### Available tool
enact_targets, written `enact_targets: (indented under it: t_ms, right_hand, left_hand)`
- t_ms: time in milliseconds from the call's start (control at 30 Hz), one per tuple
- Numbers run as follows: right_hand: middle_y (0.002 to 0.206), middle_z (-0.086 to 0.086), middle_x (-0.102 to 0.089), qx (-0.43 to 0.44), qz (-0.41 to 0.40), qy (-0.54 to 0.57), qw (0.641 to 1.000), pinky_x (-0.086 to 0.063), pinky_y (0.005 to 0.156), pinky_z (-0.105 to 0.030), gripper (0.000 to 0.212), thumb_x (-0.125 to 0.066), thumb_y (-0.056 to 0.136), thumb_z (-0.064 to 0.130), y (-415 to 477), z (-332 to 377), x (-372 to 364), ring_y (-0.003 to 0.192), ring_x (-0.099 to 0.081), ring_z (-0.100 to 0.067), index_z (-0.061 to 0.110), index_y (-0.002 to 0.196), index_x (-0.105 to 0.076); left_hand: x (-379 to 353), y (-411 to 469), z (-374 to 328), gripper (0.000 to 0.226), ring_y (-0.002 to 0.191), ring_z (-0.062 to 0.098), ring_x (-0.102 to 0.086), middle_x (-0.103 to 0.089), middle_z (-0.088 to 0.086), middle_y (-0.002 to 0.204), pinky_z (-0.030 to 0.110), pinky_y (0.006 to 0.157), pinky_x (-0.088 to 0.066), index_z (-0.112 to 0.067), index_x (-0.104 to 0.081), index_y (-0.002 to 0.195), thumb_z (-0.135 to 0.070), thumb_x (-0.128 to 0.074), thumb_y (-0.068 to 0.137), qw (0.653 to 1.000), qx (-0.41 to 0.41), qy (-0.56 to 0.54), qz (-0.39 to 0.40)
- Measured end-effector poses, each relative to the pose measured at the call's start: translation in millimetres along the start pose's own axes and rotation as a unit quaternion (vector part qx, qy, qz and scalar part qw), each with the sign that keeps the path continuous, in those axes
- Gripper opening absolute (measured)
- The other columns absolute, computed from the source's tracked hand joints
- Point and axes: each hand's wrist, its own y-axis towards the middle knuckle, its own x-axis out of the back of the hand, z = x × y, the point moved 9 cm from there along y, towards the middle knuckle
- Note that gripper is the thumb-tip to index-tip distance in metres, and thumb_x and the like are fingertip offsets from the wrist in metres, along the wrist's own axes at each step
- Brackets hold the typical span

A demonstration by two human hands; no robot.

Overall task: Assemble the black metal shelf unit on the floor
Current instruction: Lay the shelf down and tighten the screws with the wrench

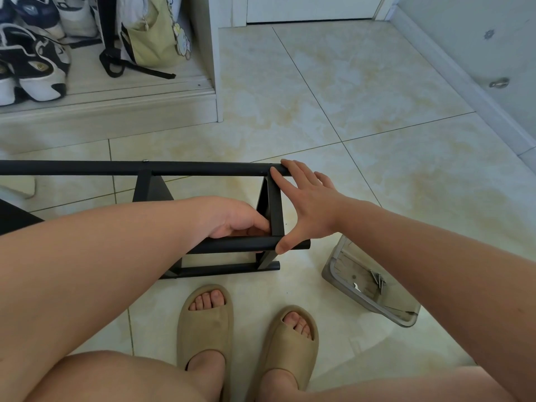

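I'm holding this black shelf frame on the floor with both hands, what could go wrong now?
Your left hand curls round a bracket of the shelf frame; a shift could pinch those fingers.
Your right hand only rests spread across two tubes, so the frame might tip toward your open-toed slippers.
The tilted clear box holding screws lies near your right arm; a nudge could spill them.
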Motion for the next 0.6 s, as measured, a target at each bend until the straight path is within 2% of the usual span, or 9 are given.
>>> enact_targets:
  t_ms: [67,167,367,500,533,600]
  right_hand:
    - [0.165,0.002,0.025,0.0,0.0,0.002,1.0,0.005,0.125,-0.053,0.153,-0.068,0.05,0.092,-0.1,0.0,-0.2,0.152,0.024,-0.017,0.028,0.158,0.02]
    - [0.165,0.002,0.024,0.001,-0.001,0.002,1.0,0.004,0.125,-0.053,0.154,-0.068,0.05,0.092,-0.6,0.6,-0.1,0.152,0.024,-0.017,0.028,0.158,0.02]
    - [0.165,0.0,0.024,0.002,-0.001,0.002,1.0,0.004,0.125,-0.053,0.153,-0.07,0.052,0.09,-2.2,2.0,0.3,0.152,0.024,-0.018,0.027,0.159,0.02]
    - [0.165,0.0,0.023,-0.001,0.001,-0.005,1.0,0.004,0.124,-0.054,0.153,-0.069,0.052,0.09,-1.1,1.6,2.1,0.152,0.023,-0.019,0.026,0.159,0.019]
    - [0.165,0.0,0.023,-0.002,0.003,-0.009,1.0,0.003,0.124,-0.054,0.153,-0.068,0.051,0.092,-0.6,0.8,2.6,0.153,0.023,-0.019,0.026,0.159,0.019]
    - [0.165,-0.001,0.027,-0.003,0.006,-0.016,1.0,0.002,0.124,-0.054,0.154,-0.065,0.049,0.094,-0.1,-0.7,3.0,0.153,0.023,-0.019,0.026,0.158,0.02]
  left_hand:
    - [1.8,-0.2,-1.9,0.019,0.085,0.024,-0.069,-0.075,0.011,0.094,0.037,0.092,-0.055,-0.004,-0.073,0.106,-0.012,-0.064,0.091,1.0,-0.003,0.005,-0.007]
    - [1.2,-0.7,-5.1,0.02,0.094,0.028,-0.067,-0.073,0.014,0.098,0.041,0.101,-0.051,0.0,-0.07,0.11,-0.005,-0.062,0.092,1.0,-0.006,-0.004,-0.004]
    - [-0.3,0.3,-7.3,0.016,0.085,0.027,-0.068,-0.073,0.014,0.088,0.037,0.089,-0.054,-0.001,-0.068,0.104,0.002,-0.056,0.093,1.0,-0.004,-0.008,0.006]
    - [1.7,0.9,-6.8,0.018,0.089,0.027,-0.067,-0.073,0.013,0.095,0.04,0.097,-0.051,-0.002,-0.07,0.108,-0.005,-0.06,0.093,1.0,-0.013,0.004,-0.003]
    - [1.7,0.6,-6.7,0.017,0.087,0.026,-0.067,-0.073,0.012,0.094,0.04,0.096,-0.052,-0.003,-0.071,0.105,-0.008,-0.061,0.093,1.0,-0.016,0.012,-0.003]
    - [0.5,-0.3,-6.1,0.012,0.073,0.021,-0.068,-0.074,0.009,0.084,0.035,0.081,-0.056,-0.006,-0.073,0.093,-0.011,-0.062,0.093,1.0,-0.021,0.015,0.003]
